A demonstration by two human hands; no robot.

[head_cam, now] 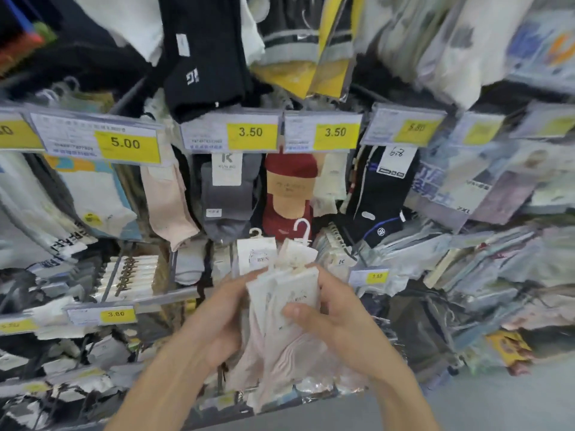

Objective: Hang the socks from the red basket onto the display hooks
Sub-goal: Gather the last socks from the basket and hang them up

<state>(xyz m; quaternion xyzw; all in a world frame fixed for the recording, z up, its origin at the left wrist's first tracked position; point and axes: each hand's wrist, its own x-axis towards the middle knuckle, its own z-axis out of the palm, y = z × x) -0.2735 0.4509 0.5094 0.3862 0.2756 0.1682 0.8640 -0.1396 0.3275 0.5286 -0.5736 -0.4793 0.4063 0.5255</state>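
A bundle of pale pink socks (280, 346) with white cardboard labels and small white plastic hangers (302, 229) is held low in the middle of the head view. My left hand (217, 318) grips the bundle's left side. My right hand (333, 315) grips its right side, thumb across the front label. The hanger hooks point up toward the sock rack. A display hook with pink socks (169, 200) hangs up and to the left. The red basket is not in view.
The rack is packed with hanging socks: grey (227, 197), dark red (291, 194), black (382, 194). Yellow price tags (250, 132) line the rails. Bagged packets (485, 231) crowd the right side. Grey floor (497, 409) shows at the bottom right.
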